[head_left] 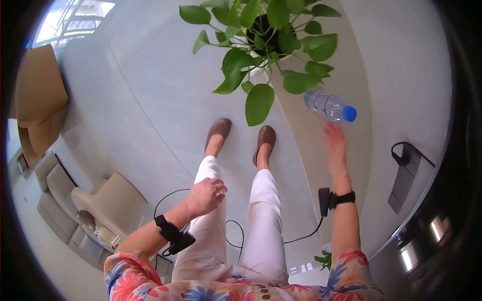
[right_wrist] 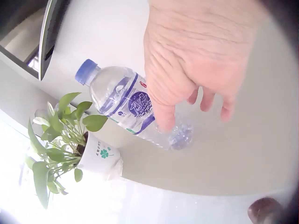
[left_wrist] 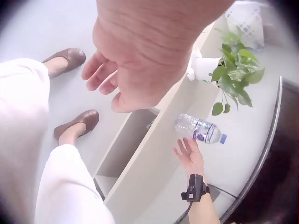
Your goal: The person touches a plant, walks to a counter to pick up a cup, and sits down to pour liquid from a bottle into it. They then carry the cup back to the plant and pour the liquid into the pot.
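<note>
A clear plastic water bottle [head_left: 329,104] with a blue cap and a blue-and-white label stands upright on the pale cabinet top, close to a potted plant [right_wrist: 65,147]. My right hand [head_left: 335,145] is right at the bottle, blurred in the head view. From the right wrist, its thumb overlaps the lower part of the bottle [right_wrist: 124,100], with the fingers extended and not wrapped round it. My left hand [head_left: 206,196] hangs over the left thigh, loosely curled and holding nothing. Its relaxed fingers [left_wrist: 100,74] show in the left wrist view.
The plant's white pot [right_wrist: 100,156] bears a green clover print. A dark power strip [head_left: 404,178] with a plug lies right of the bottle. Cables run from the wrist cameras across the legs. A cardboard box [head_left: 40,93] and beige armchair [head_left: 113,200] are at the left.
</note>
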The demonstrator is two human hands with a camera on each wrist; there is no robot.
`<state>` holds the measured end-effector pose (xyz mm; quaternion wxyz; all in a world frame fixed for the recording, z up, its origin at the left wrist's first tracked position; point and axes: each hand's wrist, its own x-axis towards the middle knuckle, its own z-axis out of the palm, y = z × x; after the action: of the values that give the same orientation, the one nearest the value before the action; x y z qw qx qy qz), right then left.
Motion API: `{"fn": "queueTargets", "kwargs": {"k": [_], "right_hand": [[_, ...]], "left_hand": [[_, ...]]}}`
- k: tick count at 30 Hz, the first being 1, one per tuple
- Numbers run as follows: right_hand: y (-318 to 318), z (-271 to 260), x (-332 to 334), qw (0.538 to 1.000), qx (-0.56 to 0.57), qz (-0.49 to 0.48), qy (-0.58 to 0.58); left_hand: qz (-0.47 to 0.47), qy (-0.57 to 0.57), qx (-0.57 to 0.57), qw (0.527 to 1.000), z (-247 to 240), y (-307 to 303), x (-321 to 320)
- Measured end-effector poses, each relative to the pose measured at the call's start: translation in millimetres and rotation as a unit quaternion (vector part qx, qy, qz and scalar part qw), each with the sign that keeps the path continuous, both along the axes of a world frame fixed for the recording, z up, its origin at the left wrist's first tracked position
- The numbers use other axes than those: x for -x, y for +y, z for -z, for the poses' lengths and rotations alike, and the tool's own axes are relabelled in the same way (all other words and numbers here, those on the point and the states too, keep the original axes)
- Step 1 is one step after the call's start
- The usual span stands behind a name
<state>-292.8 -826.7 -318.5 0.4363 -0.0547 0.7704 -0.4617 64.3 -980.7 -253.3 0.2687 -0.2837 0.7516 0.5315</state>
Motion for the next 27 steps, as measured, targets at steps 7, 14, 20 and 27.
{"fn": "queueTargets", "kwargs": {"k": [7, 14, 20, 27], "right_hand": [[102.3, -69.3, -142.4, 0.988, -0.090, -0.089, -0.094], [232.7, -99.7, -294.1, 0.952, -0.106, -0.275, -0.082], [348.4, -120.5, -372.9, 0.955, -0.153, -0.206, -0.150], [512.1, -61.1, -538.8, 0.995, -0.088, -0.051, -0.014]], "left_hand": [[0.332, -0.068, 0.029, 0.940, -24.4, 15.0, -7.9], [0.371, -0.060, 0.061, 0.925, 15.5, 47.9, -32.6], [0.627, -0.029, 0.061, 0.776, 70.1, 87.8, -28.2], [0.851, -0.006, 0.047, 0.522, 72.0, 216.7, -50.4]]}}
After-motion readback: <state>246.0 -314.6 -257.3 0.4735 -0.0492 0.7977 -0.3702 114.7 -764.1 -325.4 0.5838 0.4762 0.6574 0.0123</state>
